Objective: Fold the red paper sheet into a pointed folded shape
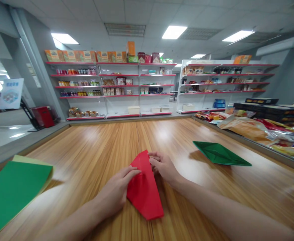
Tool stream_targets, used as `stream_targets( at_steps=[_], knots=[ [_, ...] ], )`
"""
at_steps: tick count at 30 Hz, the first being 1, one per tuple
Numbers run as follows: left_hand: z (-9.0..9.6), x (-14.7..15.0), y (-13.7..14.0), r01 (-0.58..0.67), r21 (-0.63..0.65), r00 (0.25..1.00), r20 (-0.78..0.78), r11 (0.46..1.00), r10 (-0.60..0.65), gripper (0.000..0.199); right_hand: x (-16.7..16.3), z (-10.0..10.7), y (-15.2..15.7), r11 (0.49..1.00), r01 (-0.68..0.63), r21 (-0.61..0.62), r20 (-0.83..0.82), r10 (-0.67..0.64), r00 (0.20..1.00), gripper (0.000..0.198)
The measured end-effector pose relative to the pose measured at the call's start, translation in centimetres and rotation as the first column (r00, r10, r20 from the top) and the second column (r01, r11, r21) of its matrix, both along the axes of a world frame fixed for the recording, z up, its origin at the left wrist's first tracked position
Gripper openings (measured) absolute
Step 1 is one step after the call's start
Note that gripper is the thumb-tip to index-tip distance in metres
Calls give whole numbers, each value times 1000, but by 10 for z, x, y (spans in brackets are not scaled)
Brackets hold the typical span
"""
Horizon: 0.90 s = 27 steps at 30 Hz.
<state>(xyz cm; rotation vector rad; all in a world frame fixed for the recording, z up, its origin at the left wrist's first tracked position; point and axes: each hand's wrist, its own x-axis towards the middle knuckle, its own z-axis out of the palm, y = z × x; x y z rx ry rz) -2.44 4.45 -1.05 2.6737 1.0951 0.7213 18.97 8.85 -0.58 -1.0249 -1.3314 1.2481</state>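
Observation:
A folded sheet of red paper [147, 190] lies in front of me on the wooden table [106, 144], its narrow end pointing away. My left hand [119, 185] grips its left edge, with the thumb on top and some fingers hidden behind the paper. At the upper right edge, my right hand [163, 165] pinches the paper near its far tip; part of that grip is out of sight. To the right rests a folded green paper piece [219, 153] with raised, pointed ends. Green sheets [16, 184] with a pale yellow-green sheet underneath lie at the left.
Snack packets [252, 130] and stacked black boxes [267, 110] line the table's right side. Beyond the far edge stand white shelves [119, 107] with red trims, holding bottles, bags and cartons. A red box [42, 116] and a sign board [11, 93] are at the left.

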Motion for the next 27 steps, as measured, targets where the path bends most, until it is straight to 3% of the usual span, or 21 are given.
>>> stream_targets(
  at_steps=[4,7,13,20,23,27],
  knots=[
    [0,1,-4,-18,14,993,-117,1000,20,42,-1,-6,-3,977,20,212,333,-92,938,36],
    [6,3,-11,-59,-27,977,-205,998,53,43,-1,-6,-8,961,-4,276,447,-124,886,43],
    [20,7,-19,-61,-138,933,-360,988,7,54,-3,1,-14,945,-71,320,451,-86,888,35],
    [23,3,-17,-20,-201,954,-296,979,-41,54,0,4,-21,898,-223,379,382,67,922,25],
    [21,0,-13,-58,-248,987,-160,967,18,47,0,5,-25,803,-346,486,520,52,852,26],
    [18,-2,-6,-20,-277,1000,0,961,21,49,-2,5,-28,535,-515,669,686,-179,705,18]
  ],
)
